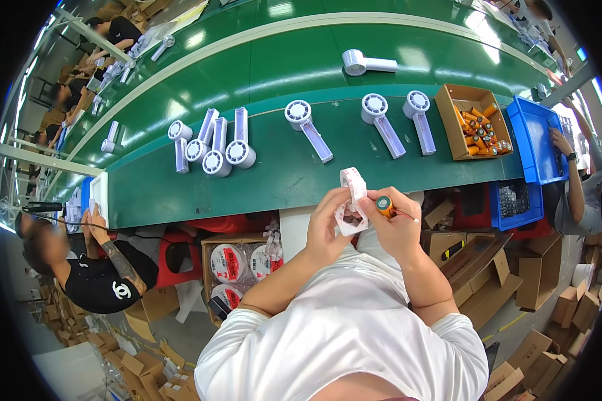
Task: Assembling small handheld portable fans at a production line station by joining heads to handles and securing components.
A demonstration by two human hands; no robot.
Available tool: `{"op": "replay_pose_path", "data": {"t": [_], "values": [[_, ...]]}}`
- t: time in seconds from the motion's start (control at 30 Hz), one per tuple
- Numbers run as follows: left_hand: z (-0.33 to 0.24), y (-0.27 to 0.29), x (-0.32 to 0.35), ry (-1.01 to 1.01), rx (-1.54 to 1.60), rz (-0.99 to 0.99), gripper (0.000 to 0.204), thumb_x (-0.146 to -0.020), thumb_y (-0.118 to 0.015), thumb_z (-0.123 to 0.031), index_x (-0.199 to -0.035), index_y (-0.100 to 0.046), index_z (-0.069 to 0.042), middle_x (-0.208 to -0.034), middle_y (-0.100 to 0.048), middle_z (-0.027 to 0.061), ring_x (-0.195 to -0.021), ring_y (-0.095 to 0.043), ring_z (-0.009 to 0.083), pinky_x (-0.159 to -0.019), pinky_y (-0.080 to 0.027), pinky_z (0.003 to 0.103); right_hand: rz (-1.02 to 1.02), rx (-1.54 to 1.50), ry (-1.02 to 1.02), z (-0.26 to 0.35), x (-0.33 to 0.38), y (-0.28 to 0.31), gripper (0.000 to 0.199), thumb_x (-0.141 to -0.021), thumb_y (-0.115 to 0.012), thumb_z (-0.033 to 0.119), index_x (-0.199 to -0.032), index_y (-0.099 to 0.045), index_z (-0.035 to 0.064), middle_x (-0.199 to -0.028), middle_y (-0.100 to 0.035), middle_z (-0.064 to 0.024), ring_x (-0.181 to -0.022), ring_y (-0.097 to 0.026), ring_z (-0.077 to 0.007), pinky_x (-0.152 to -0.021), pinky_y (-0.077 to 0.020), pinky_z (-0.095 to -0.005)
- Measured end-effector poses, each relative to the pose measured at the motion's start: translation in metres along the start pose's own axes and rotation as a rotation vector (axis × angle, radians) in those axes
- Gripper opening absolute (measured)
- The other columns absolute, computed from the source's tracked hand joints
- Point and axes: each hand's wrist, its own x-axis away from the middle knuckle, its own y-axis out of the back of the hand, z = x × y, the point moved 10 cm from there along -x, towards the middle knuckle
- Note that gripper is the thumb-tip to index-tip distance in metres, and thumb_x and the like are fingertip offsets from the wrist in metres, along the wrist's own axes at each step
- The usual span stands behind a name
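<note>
My left hand (325, 226) is closed around a white roll of tape-like strip (352, 179) with faint reddish print, held up at the bench's near edge. In my right hand (400, 230) is an orange cylindrical battery (384, 204), its green end facing up, with a thin wire and a small white connector sticking out to the right. The right thumb and fingertips also reach the strip's side. Beyond my hands, pale handheld fan housings lie on the green bench: one at the centre (308, 127), two to the right (382, 123), (420, 120).
Several more housings (214, 160) cluster at left, and one (364, 63) lies farther back. A cardboard box of orange batteries (458, 144) and a blue bin (525, 147) stand at right. Co-workers (107, 260) sit at both sides. Below is a carton of round packs (244, 240).
</note>
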Motion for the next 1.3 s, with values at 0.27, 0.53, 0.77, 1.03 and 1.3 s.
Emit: {"op": "replay_pose_path", "data": {"t": [0.27, 0.53, 0.77, 1.03, 1.3], "values": [[0.024, 0.001, 0.002, 0.336, 0.551, -0.156, 0.040, -0.089, -0.067, -0.011, -0.125, -0.054, 0.002, -0.130, -0.049, 0.0107, -0.114, -0.055, 0.0200, -0.098, -0.044, 0.033, 0.060, 0.341, 0.337, 0.026, 0.007, -0.011, 0.011, -0.078, -0.075, 0.003, -0.084, -0.067, 0.0023, -0.069, -0.064, -0.0080, -0.057, -0.059, -0.0155, -0.051, -0.0442, -0.0256], [0.023, 0.009, 0.002, 0.289, 0.350, -0.247, 0.029, -0.092, -0.065, -0.012, -0.117, -0.058, 0.001, -0.118, -0.060, 0.0116, -0.110, -0.058, 0.0179, -0.083, -0.052, 0.027, 0.054, 0.416, 0.419, 0.026, 0.010, -0.017, 0.018, -0.072, -0.078, 0.004, -0.085, -0.066, 0.0060, -0.066, -0.059, -0.0066, -0.056, -0.057, -0.0216, -0.049, -0.0446, -0.0307], [0.033, 0.016, -0.001, 0.384, 0.412, -0.323, 0.028, -0.096, -0.060, -0.022, -0.111, -0.057, 0.001, -0.101, -0.064, 0.0110, -0.079, -0.070, 0.0213, -0.061, -0.057, 0.029, 0.180, 0.532, 0.940, 0.060, 0.040, -0.037, 0.014, -0.065, -0.069, 0.008, -0.075, -0.060, 0.0069, -0.065, -0.052, 0.0001, -0.054, -0.050, -0.0129, -0.046, -0.0386, -0.0272], [0.030, 0.078, -0.011, 0.350, 0.385, -0.504, 0.034, -0.098, -0.054, -0.026, -0.118, -0.052, 0.001, -0.116, -0.062, 0.0126, -0.066, -0.071, 0.0275, -0.050, -0.059, 0.029, 0.394, -0.397, 0.796, 0.072, 0.048, 0.013, 0.026, -0.058, -0.080, -0.008, -0.068, -0.059, 0.0020, -0.058, -0.053, -0.0020, -0.046, -0.053, -0.0159, -0.042, -0.0398, -0.0266], [0.027, 0.071, -0.014, 0.298, 0.201, -0.438, 0.035, -0.099, -0.052, -0.027, -0.118, -0.046, 0.002, -0.126, -0.058, 0.0163, -0.071, -0.071, 0.0270, -0.053, -0.060, 0.028, 0.061, 0.251, -0.215, -0.049, -0.004, 0.041, 0.014, -0.078, -0.078, 0.009, -0.075, -0.065, 0.0029, -0.062, -0.054, 0.0017, -0.054, -0.044, -0.0063, -0.049, -0.0335, -0.0234]]}}
